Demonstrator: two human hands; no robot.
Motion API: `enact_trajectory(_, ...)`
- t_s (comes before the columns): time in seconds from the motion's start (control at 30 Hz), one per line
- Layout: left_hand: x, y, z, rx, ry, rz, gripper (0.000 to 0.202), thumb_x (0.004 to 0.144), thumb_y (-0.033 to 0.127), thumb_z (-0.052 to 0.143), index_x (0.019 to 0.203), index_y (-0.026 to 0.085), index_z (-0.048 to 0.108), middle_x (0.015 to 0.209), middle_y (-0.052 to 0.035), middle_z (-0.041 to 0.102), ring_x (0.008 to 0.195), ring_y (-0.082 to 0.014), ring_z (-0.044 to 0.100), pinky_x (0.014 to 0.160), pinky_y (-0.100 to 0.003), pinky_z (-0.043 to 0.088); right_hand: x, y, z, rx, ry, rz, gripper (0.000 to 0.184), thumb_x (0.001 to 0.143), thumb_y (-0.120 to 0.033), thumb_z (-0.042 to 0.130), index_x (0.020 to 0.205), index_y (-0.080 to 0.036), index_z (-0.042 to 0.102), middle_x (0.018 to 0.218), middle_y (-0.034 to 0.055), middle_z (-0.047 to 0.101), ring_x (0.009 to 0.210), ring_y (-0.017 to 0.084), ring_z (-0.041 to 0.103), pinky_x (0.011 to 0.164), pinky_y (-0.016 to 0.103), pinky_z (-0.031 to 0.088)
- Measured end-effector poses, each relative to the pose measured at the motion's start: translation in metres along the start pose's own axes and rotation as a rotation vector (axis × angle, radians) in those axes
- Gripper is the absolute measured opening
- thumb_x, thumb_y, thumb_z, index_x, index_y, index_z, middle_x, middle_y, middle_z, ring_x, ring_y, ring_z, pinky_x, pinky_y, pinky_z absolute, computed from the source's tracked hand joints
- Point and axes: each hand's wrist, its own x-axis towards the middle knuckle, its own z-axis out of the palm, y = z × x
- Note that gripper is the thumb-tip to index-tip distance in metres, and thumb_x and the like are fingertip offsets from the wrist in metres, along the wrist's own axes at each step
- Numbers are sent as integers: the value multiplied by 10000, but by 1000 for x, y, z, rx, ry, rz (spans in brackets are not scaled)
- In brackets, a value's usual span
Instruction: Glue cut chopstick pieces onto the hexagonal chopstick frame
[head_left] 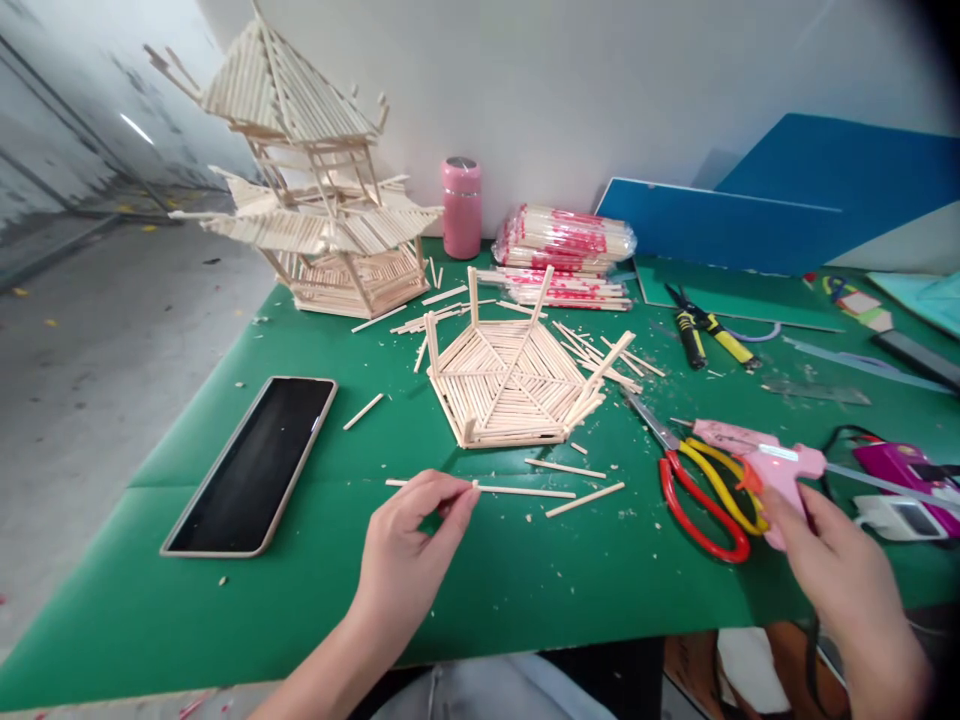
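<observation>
My left hand (420,535) is in a pinch, with the pale tip of a small wooden stick (475,485) showing between thumb and forefinger. A longer thin stick (529,491) runs behind these fingertips. My right hand (844,565) is wrapped round the handle of a pink hot glue gun (776,462), its nozzle pointing left. Beyond my left hand stands a six-sided base of wooden sticks (517,385) with short upright posts at its corners. Red-and-yellow-handled scissors (705,490) lie beside the glue gun, partly under it.
A stick pagoda model (322,210) stands at the back left. A phone (251,465) lies on the green table (315,620). Behind are a pink bottle (461,210), bagged sticks (562,240) and blue boards (720,225). Pliers (709,330) and loose sticks (600,355) lie to the right.
</observation>
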Motion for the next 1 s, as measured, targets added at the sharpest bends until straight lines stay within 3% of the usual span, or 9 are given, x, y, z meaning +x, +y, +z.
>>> enact_trajectory(0.1,0,-1,0,8,6,3,100,759,189,571,670,176,615,622,17,608,556,-95,548,523,-192,424,0,-17,1,-348,160,1,447,711,-479,565,1020,-158,615,870,215,634,796,332,605,621,431,453)
enact_trajectory(0.17,0,-1,1,7,11,15,101,755,187,574,663,174,615,620,13,611,556,-97,550,523,-194,426,-5,-40,7,-263,285,-106,478,735,-440,559,1102,-134,564,986,219,595,915,326,566,698,425,457)
enact_trajectory(0.23,1,0,2,2,18,23,103,750,182,575,655,170,615,622,7,616,560,-100,555,527,-196,430,-13,-66,18,-4,199,-211,386,784,-399,516,1101,-180,542,1032,133,584,909,260,569,751,397,461)
enact_trajectory(0.33,1,3,3,-1,22,9,108,744,180,574,646,167,619,617,2,620,559,-103,557,531,-201,433,-26,-105,39,238,-99,-349,294,806,-336,508,1072,-211,527,948,53,597,840,180,570,761,330,464)
enact_trajectory(0.43,2,7,2,4,14,-56,133,746,201,567,628,169,620,591,6,612,538,-104,544,507,-203,422,-39,-138,54,345,-334,-473,202,826,-261,492,1018,-222,540,874,32,588,770,145,561,685,268,468)
enact_trajectory(0.53,5,9,3,23,25,-144,167,747,235,562,603,173,618,536,23,583,492,-97,506,463,-198,393,-50,-162,65,413,-471,-584,145,834,-230,470,949,-212,556,822,29,580,707,134,551,626,250,469)
enact_trajectory(0.77,16,8,12,50,69,-184,163,755,245,553,630,169,623,594,7,604,545,-113,525,500,-219,405,-51,-190,79,433,-438,-625,125,828,-209,471,917,-189,556,807,21,601,703,127,570,650,244,478)
enact_trajectory(1.0,22,5,18,169,130,-84,163,747,237,551,607,172,605,567,4,601,551,-135,520,538,-266,420,-40,-201,96,307,-371,-786,287,833,-129,397,1095,-150,512,1054,97,594,971,184,562,824,336,475)
